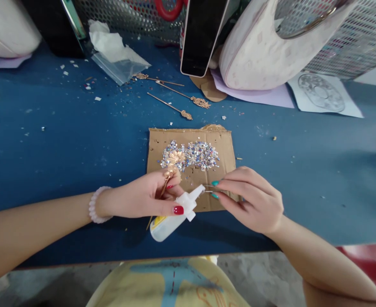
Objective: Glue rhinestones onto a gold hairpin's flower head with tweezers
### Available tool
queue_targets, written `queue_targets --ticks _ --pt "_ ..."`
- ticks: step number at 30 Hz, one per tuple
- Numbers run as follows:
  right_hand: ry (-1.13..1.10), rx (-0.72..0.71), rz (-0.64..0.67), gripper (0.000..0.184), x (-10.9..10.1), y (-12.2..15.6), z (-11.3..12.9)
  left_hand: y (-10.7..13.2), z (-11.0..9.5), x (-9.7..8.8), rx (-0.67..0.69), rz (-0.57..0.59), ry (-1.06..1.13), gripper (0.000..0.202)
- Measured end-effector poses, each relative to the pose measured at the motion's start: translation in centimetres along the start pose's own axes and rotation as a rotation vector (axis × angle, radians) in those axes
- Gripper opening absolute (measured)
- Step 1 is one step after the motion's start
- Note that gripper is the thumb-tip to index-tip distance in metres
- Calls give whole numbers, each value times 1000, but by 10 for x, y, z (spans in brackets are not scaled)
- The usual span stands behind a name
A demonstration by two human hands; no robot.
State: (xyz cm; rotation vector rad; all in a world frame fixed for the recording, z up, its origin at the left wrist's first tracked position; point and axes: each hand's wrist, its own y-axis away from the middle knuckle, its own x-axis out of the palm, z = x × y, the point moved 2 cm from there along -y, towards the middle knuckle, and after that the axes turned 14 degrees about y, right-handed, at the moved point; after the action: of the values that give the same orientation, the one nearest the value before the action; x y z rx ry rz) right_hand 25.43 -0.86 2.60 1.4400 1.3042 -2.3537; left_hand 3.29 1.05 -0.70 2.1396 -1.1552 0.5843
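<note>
My left hand point(149, 196) is closed around a white glue bottle point(170, 224), its nozzle pointing up and to the right. The same hand also grips a gold hair stick point(165, 184) with a flower-shaped head point(176, 157), which sits over the rhinestones. Between the thumb and fingers of my right hand point(253, 200) are thin metal tweezers point(209, 188). Their tips are at the glue nozzle; whether they pinch anything is too small to tell. Under both hands lies a cardboard piece point(221, 134) bearing a spread of small shiny rhinestones point(203, 154).
Several gold hair sticks point(178, 109) lie behind the cardboard. Farther back are a plastic bag point(120, 68) with white tissue point(107, 42), a leaning phone point(203, 34), a pale handbag point(255, 55) and a paper with a round drawing point(324, 91). Small scraps dot the blue table point(62, 162).
</note>
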Motion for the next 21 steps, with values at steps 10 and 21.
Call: queue_targets --ticks 10,21 --pt "-20 21 29 8 0 1 0 -1 1 -2 -22 46 -19 47" --pt "-141 189 98 16 1 -1 -1 0 1 -3 -42 28 -38 44"
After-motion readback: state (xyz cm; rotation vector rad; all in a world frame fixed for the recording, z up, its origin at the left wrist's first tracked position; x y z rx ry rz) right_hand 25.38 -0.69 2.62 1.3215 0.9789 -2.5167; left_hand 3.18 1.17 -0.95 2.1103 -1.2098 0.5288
